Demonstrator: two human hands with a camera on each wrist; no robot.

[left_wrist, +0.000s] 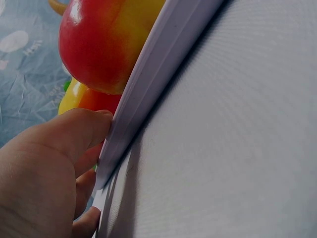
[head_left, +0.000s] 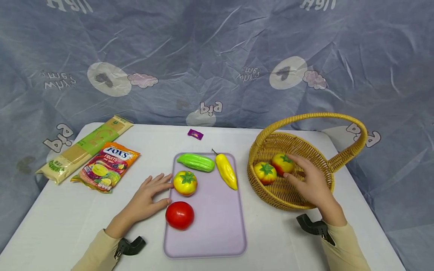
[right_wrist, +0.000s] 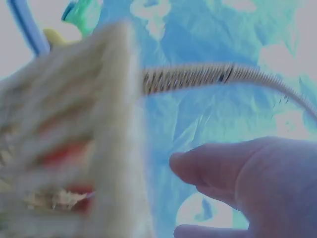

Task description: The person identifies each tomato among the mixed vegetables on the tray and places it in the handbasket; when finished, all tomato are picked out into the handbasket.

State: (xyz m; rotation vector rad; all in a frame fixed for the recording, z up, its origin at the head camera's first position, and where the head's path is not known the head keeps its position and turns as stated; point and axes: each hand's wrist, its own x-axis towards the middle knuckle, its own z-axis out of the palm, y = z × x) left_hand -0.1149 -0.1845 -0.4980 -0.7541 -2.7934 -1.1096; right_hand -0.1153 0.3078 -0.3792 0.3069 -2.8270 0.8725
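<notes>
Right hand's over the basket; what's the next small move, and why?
I'd probably close the right hand gently on the nearer fruit in the basket: its thumb and forefinger are spread at that fruit's right side, while the other fruit lies farther left.

- Leaf-topped yellow-and-red tomatoes [head_left: 185,189] [head_left: 266,177] [head_left: 280,166]: three, one on the tray [head_left: 210,229] and two in the basket [head_left: 266,195]
- Tomato showing red from above [head_left: 179,215]: one
- Bumpy green vegetable [head_left: 196,162]: one
- Yellow pepper [head_left: 226,171]: one
- Lilac tray: one
- Wicker basket, single-handled: one
- Fox's Fruits candy bag [head_left: 106,167]: one
- Long tan-and-green packet [head_left: 89,146]: one
- Purple-wrapped sweet [head_left: 195,134]: one
- Hands [head_left: 149,199] [head_left: 312,182]: two
- Black wrist mounts [head_left: 131,246] [head_left: 312,227]: two
- White worktop [head_left: 278,241]: one
</notes>
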